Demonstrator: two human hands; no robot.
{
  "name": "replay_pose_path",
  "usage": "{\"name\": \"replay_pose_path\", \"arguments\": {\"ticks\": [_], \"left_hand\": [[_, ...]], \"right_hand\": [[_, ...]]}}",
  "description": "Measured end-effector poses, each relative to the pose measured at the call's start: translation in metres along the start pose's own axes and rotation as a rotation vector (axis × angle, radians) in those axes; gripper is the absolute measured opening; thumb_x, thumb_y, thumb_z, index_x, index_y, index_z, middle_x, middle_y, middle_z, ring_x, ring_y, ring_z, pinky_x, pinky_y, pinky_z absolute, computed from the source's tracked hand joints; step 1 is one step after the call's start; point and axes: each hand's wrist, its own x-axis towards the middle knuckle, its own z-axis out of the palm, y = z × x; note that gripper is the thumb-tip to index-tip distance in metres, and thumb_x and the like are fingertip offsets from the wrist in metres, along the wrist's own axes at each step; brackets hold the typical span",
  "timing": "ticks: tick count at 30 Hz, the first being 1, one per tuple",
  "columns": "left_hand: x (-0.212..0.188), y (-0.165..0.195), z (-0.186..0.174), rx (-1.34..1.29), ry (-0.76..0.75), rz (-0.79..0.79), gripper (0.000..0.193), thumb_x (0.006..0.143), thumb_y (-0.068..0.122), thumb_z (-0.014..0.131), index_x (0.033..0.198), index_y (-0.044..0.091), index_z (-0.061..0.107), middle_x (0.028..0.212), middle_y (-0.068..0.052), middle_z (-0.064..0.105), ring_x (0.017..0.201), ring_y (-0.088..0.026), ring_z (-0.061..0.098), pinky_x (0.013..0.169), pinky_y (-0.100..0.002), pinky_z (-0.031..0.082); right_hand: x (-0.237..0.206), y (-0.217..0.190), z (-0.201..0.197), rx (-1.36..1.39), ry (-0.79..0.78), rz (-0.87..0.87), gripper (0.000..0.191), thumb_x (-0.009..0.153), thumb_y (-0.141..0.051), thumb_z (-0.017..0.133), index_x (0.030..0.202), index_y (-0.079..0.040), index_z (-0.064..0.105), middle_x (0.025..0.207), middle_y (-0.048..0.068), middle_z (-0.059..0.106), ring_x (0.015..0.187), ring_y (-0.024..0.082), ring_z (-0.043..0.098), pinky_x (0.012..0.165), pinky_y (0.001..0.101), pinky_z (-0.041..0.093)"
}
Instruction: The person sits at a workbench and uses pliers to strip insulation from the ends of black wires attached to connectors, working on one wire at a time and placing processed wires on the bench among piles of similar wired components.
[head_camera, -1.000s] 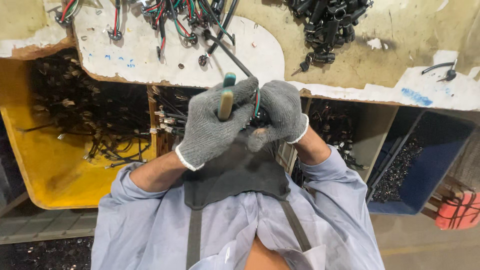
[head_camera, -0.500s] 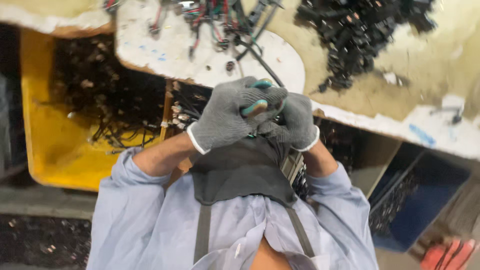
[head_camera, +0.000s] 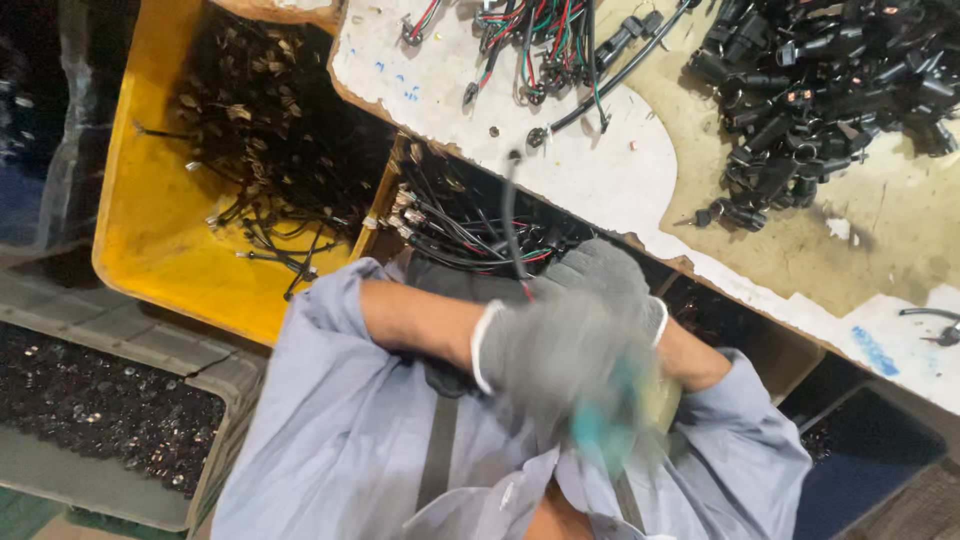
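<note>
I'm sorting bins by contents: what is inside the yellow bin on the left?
The yellow bin holds a tangled heap of thin black wires with small pale end pieces. Its near floor shows bare yellow; whatever lies beneath the heap is covered.

Yellow bin (head_camera: 150, 250): upper left, holding tangled dark wires.
Black connectors (head_camera: 820, 90): heaped at upper right on the worn bench (head_camera: 620, 180).
Grey tray (head_camera: 100, 400): lower left, filled with small dark parts.

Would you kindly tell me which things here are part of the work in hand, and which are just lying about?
In hand:
- left hand and right hand, gloved, close together
- teal-handled tool, blurred
- black cable rising from the hands

Lying about:
- yellow bin
- pile of black connectors
- coloured wire bundle
</note>
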Motion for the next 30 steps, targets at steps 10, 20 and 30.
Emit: {"name": "replay_pose_path", "arguments": {"ticks": [10,20,30], "left_hand": [[0.006,-0.13,-0.032,0.93,0.206,-0.464,0.021,0.086,0.029,0.078,0.086,0.008,0.074,0.079,-0.018,0.066,0.07,-0.038,0.067,0.061,-0.048,0.052],[-0.005,-0.13,-0.052,0.324,0.1,-0.592,0.03,0.085,0.021,0.075,0.113,0.009,0.074,0.095,-0.019,0.074,0.087,-0.033,0.075,0.078,-0.043,0.057],[-0.004,-0.12,-0.041,0.798,0.003,-0.4,0.015,0.086,0.012,0.066,0.098,0.007,0.073,0.091,-0.019,0.064,0.074,-0.036,0.07,0.06,-0.049,0.055]], "right_hand": [[-0.017,0.018,-0.029,0.096,0.062,0.514,0.016,0.092,-0.021,0.078,0.098,-0.009,0.068,0.087,0.011,0.063,0.089,0.034,0.063,0.082,0.0472,0.049],[-0.015,0.17,-0.04,-0.833,0.343,0.597,0.023,0.09,-0.016,0.076,0.111,-0.012,0.066,0.114,0.009,0.063,0.108,0.029,0.059,0.081,0.0443,0.047],[-0.03,0.165,-0.054,0.68,1.115,0.549,0.026,0.11,-0.005,0.066,0.135,0.0,0.074,0.11,0.008,0.072,0.093,0.015,0.061,0.089,0.0253,0.051]]}}
